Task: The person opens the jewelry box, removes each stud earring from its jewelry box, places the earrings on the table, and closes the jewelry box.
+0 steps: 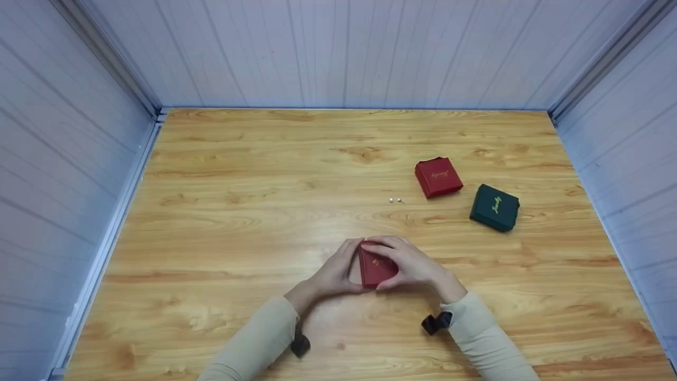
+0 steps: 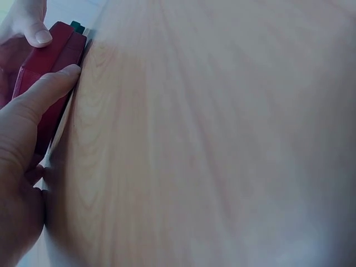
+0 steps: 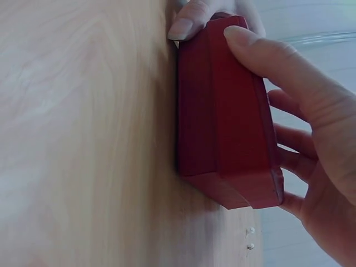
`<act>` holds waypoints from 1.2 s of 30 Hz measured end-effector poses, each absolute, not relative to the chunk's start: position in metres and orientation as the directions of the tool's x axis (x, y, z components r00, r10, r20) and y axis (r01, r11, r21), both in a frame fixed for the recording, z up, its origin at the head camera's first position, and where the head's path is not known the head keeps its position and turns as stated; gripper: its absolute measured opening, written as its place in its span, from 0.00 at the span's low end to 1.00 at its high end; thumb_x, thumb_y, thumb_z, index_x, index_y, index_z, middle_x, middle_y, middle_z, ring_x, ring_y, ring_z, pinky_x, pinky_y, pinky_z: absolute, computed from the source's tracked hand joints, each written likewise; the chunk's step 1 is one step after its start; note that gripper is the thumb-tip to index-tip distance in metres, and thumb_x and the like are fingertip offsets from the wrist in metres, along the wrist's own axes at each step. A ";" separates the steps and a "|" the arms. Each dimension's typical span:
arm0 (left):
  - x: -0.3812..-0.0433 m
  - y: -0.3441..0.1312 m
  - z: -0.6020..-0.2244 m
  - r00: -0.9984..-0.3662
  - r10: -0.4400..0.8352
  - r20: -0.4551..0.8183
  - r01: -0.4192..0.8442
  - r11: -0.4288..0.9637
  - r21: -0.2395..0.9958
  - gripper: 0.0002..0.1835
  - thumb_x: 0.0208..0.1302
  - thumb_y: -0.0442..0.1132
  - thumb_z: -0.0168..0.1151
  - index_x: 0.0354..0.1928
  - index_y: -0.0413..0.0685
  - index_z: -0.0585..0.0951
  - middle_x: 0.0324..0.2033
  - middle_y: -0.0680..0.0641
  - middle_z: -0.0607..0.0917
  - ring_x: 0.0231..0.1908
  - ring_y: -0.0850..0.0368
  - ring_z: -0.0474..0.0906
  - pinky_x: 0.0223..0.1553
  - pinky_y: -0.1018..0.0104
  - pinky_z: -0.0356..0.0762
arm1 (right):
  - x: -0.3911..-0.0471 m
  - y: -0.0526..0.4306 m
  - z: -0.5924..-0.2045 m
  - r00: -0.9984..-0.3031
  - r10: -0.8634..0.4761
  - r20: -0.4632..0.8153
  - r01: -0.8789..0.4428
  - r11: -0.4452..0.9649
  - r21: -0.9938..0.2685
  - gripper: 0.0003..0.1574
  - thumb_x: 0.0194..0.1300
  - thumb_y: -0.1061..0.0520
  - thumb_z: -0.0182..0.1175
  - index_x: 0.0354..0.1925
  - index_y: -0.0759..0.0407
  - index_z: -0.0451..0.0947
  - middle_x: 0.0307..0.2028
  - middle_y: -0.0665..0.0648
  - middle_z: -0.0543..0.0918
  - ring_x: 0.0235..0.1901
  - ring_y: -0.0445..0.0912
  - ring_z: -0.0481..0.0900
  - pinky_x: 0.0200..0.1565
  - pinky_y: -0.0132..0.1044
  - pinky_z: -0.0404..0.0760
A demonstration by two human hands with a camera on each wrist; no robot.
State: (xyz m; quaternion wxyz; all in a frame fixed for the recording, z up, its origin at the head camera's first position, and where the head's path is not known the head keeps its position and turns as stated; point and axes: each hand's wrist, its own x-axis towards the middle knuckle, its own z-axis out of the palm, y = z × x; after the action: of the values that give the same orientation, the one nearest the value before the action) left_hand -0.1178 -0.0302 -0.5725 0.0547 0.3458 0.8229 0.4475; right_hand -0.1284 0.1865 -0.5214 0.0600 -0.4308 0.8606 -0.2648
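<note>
A small red jewelry box (image 1: pixel 374 272) with gold lettering rests on the table between both hands. My left hand (image 1: pixel 332 274) holds its left side, thumb at the near edge and fingers at the far edge. From the right, my right hand (image 1: pixel 415 263) grips the box, partly covering its top. In the right wrist view, the right thumb presses the lid of the red box (image 3: pixel 239 122), with the fingers behind it. The left thumb (image 2: pixel 53 89) lies low along the box's side, near the tabletop. The box's lid appears closed.
Two small pearl-like stud earrings (image 1: pixel 395 200) lie on the wooden table (image 1: pixel 238 211) beyond the hands. Farther right sit another red jewelry box (image 1: pixel 439 178) and a dark green one (image 1: pixel 494 208), both with gold lettering. Pale panel walls (image 1: pixel 317 53) enclose the table's back and sides.
</note>
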 end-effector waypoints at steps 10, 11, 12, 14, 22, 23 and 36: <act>-0.119 -0.031 -0.573 -0.754 0.615 0.232 0.532 0.363 0.765 0.54 0.36 0.51 0.72 0.64 0.43 0.52 0.54 0.47 0.63 0.52 0.58 0.64 0.55 0.66 0.62 | -0.129 0.185 -0.523 -0.625 -0.771 0.123 -0.702 0.486 -0.520 0.54 0.37 0.40 0.70 0.61 0.54 0.63 0.59 0.59 0.64 0.57 0.51 0.60 0.55 0.48 0.59; -0.119 -0.031 -0.574 -0.753 0.614 0.236 0.535 0.362 0.763 0.54 0.36 0.51 0.72 0.64 0.43 0.52 0.54 0.47 0.63 0.52 0.58 0.64 0.55 0.66 0.62 | -0.129 0.185 -0.523 -0.626 -0.770 0.121 -0.699 0.485 -0.526 0.54 0.37 0.41 0.70 0.61 0.54 0.63 0.59 0.59 0.64 0.57 0.51 0.60 0.55 0.48 0.59; -0.119 -0.031 -0.574 -0.751 0.614 0.242 0.539 0.358 0.762 0.54 0.36 0.51 0.73 0.63 0.42 0.52 0.54 0.47 0.64 0.52 0.58 0.64 0.55 0.66 0.62 | -0.130 0.185 -0.523 -0.628 -0.770 0.114 -0.694 0.487 -0.531 0.54 0.37 0.41 0.70 0.61 0.54 0.63 0.60 0.59 0.63 0.57 0.50 0.60 0.56 0.47 0.59; -0.119 -0.031 -0.574 -0.751 0.613 0.245 0.540 0.357 0.762 0.54 0.35 0.50 0.73 0.63 0.41 0.53 0.54 0.46 0.64 0.53 0.57 0.63 0.56 0.65 0.62 | -0.130 0.185 -0.523 -0.631 -0.769 0.100 -0.682 0.489 -0.543 0.54 0.37 0.41 0.70 0.61 0.54 0.63 0.60 0.58 0.63 0.58 0.50 0.59 0.56 0.47 0.58; -0.118 -0.031 -0.573 -0.753 0.610 0.246 0.538 0.357 0.764 0.55 0.34 0.49 0.73 0.63 0.39 0.53 0.54 0.47 0.64 0.53 0.58 0.63 0.56 0.66 0.61 | -0.132 0.184 -0.521 -0.624 -0.779 0.067 -0.664 0.483 -0.571 0.54 0.36 0.40 0.71 0.61 0.54 0.63 0.59 0.58 0.64 0.58 0.50 0.59 0.57 0.48 0.58; -0.118 -0.031 -0.573 -0.753 0.610 0.248 0.539 0.356 0.763 0.55 0.34 0.49 0.73 0.63 0.38 0.53 0.54 0.46 0.64 0.53 0.57 0.63 0.56 0.66 0.61 | -0.132 0.184 -0.521 -0.622 -0.780 0.063 -0.663 0.482 -0.573 0.54 0.35 0.39 0.71 0.61 0.54 0.63 0.59 0.58 0.64 0.58 0.50 0.59 0.57 0.48 0.59; -0.118 -0.030 -0.571 -0.757 0.616 0.216 0.528 0.382 0.759 0.56 0.34 0.48 0.73 0.63 0.37 0.51 0.55 0.45 0.63 0.53 0.57 0.63 0.57 0.65 0.60 | -0.132 0.186 -0.522 -0.629 -0.777 0.026 -0.659 0.516 -0.547 0.56 0.37 0.37 0.69 0.63 0.49 0.60 0.61 0.55 0.61 0.59 0.48 0.57 0.57 0.47 0.57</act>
State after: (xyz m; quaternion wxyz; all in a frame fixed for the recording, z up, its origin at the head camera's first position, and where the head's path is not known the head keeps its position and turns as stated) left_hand -0.1178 -0.0303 -0.5711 0.0509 0.3447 0.8297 0.4361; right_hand -0.1317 0.1856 -0.5222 0.1116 -0.4159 0.8633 -0.2632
